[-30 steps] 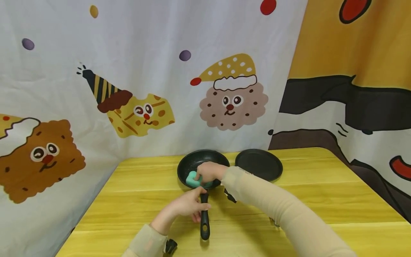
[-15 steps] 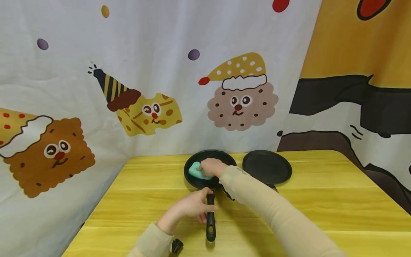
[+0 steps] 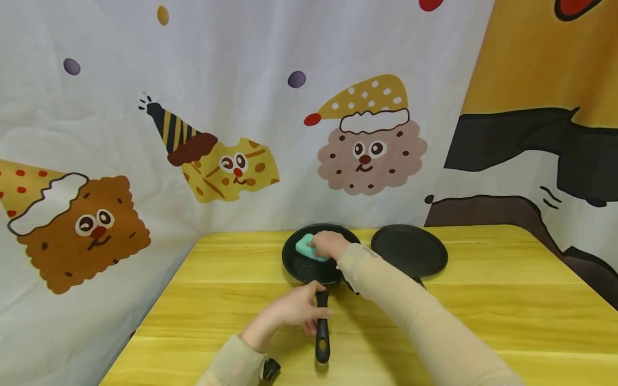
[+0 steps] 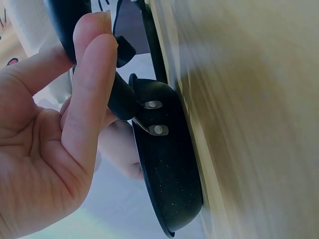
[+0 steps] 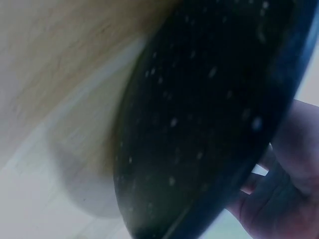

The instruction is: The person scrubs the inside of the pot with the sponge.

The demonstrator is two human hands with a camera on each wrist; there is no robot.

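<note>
A black frying pan (image 3: 304, 271) stands on the table, its handle (image 3: 322, 338) toward me. My left hand (image 3: 296, 308) grips that handle near the pan; the left wrist view shows the fingers (image 4: 92, 94) curled about it and the riveted pan side (image 4: 169, 164). Inside the pan, my right hand (image 3: 330, 245) holds a teal sponge (image 3: 309, 247) against the far left part of the inner surface. In the right wrist view the dark speckled pan side (image 5: 194, 114) covers most of the picture, with part of the right hand (image 5: 284, 194) behind its rim; the sponge is hidden there.
A flat round black pan (image 3: 410, 249) lies to the right of the frying pan, its handle partly behind the right sleeve (image 3: 405, 300). The yellow wood-grain table (image 3: 507, 300) meets a cartoon-printed curtain (image 3: 270, 43) at the back.
The right hand has slid the sponge from the near left of the pan up toward its far side. The left hand keeps its hold on the handle. The head view has shifted slightly.
</note>
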